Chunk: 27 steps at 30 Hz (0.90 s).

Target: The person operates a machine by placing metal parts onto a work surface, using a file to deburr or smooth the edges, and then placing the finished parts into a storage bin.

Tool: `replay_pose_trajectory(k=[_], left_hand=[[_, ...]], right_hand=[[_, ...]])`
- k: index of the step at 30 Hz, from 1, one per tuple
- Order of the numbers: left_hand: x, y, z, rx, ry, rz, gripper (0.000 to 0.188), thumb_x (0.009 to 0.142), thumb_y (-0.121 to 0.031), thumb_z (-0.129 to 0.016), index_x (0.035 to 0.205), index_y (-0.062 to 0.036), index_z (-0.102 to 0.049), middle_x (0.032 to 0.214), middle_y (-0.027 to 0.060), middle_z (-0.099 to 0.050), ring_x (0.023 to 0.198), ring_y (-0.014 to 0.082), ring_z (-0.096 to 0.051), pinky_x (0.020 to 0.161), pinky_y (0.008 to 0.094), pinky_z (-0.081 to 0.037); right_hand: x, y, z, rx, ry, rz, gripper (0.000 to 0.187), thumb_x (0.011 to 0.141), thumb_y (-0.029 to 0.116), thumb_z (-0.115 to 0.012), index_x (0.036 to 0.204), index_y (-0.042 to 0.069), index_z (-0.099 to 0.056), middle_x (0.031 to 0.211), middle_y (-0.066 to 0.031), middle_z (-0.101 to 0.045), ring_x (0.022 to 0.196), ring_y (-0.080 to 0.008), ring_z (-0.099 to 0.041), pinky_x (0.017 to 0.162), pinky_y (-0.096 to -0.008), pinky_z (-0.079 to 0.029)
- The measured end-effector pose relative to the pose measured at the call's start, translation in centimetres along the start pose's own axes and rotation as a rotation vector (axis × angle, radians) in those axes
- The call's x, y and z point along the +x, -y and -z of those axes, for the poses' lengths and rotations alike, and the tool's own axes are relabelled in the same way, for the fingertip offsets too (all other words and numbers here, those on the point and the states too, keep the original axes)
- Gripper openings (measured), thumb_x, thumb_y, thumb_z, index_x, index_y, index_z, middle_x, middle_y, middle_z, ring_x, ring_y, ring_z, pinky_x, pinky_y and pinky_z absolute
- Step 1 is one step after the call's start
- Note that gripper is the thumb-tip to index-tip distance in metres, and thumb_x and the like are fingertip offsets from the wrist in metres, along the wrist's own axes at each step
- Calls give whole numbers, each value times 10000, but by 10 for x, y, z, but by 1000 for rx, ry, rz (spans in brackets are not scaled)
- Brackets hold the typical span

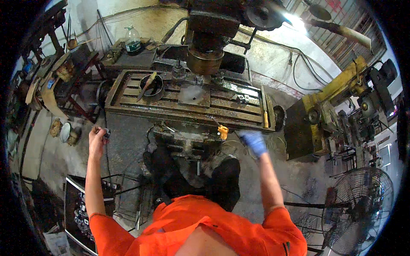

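My bare left hand (97,140) is raised left of the milling machine's slotted table (145,112). Its fingers are closed on a small dark metal block (107,133). My right hand (255,143) wears a blue glove and hovers just in front of the table's right part. Motion smears its fingers, so I cannot tell whether it grips anything. Left of the glove, a yellow-orange air-gun-like tool (222,132) hangs at the table's front edge. Under the spindle head (206,59), a pale block-like fixture (192,94) sits on the table; its details are blurred.
On the table stand a dark pot (157,90) with a brush-like stick across it and a yellow-handled file-like tool (265,114). A tray of small metal parts (81,213) is at my lower left. A large fan (358,209) stands right; yellow machinery (314,102) lies beyond.
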State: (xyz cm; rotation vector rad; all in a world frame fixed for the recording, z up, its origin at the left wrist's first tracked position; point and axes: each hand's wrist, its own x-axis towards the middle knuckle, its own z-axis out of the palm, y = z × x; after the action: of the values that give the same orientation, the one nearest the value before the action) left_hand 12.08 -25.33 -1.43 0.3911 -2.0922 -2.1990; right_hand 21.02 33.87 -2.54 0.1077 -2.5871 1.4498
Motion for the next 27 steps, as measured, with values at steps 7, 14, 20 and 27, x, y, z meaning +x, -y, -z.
replay_pose_trajectory(k=[7,14,20,27], left_hand=[[-10,-14,-15,156,51,-148,147,730,-74,-599,710,-41,-457,608,43,-514,458,117,-473,431,254,-378],[-12,-8,2,-120,63,-43,102,777,-107,-600,760,-55,-514,591,-1,-487,465,103,-470,428,250,-373],[-1,16,13,-224,65,28,102,785,-121,-582,823,-35,-542,607,-1,-482,486,94,-458,443,269,-378],[-22,6,-28,-228,177,40,78,787,-82,-535,847,-33,-547,686,21,-510,496,118,-479,450,275,-392]], right_hand=[[13,-69,-127,204,-248,-617,350,731,313,-674,946,42,-616,791,-50,-616,708,-150,-539,678,-296,-425],[1,4,-106,317,-440,-85,689,642,222,-753,1207,14,-420,1045,-100,-563,678,-145,-553,616,-288,-466],[32,124,-56,-803,117,-250,496,734,495,-535,932,42,-583,854,-149,-626,791,-315,-606,707,-410,-469],[124,127,-74,-871,163,-328,332,722,336,-504,878,83,-653,866,-124,-644,815,-297,-619,683,-381,-483]])
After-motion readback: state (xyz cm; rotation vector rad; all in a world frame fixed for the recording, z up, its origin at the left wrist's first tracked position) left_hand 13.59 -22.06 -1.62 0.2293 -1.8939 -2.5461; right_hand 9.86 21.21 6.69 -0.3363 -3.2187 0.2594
